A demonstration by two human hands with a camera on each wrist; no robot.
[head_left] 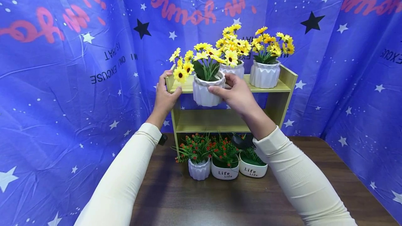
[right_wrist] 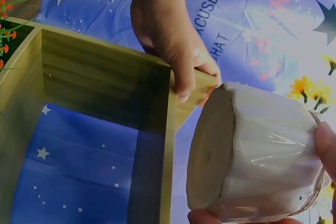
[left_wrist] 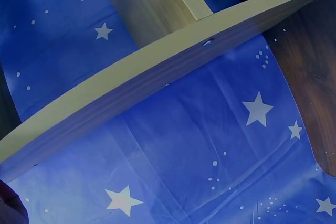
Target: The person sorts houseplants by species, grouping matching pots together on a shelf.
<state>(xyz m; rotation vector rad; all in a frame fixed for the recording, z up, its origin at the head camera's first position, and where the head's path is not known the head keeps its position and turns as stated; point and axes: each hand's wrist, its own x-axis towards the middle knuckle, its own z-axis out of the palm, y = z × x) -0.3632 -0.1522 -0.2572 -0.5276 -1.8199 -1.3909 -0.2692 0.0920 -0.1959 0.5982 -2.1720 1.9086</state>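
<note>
My right hand (head_left: 239,95) grips a white ribbed flowerpot (head_left: 205,95) by its right side, thumb in front. Yellow daisy-like flowers (head_left: 208,53) with green leaves grow from it. In the head view the pot overlaps the front edge of the top board of a wooden shelf (head_left: 213,120); the right wrist view shows its bare underside tilted into sight. At the shelf's upper left corner, my left hand (head_left: 165,97) holds the side panel, its thumb on the inner side. The left wrist view shows mostly that side panel (left_wrist: 121,74), with a fingertip at the lower left.
Two more white pots, one behind (head_left: 238,69) and one at the right (head_left: 265,75), stand on the top board with yellow flowers. Below, a ribbed pot (head_left: 199,170) and two "Life" planters (head_left: 224,173) with plants stand on the dark wooden table (head_left: 188,205). A blue starred curtain (head_left: 78,114) surrounds it.
</note>
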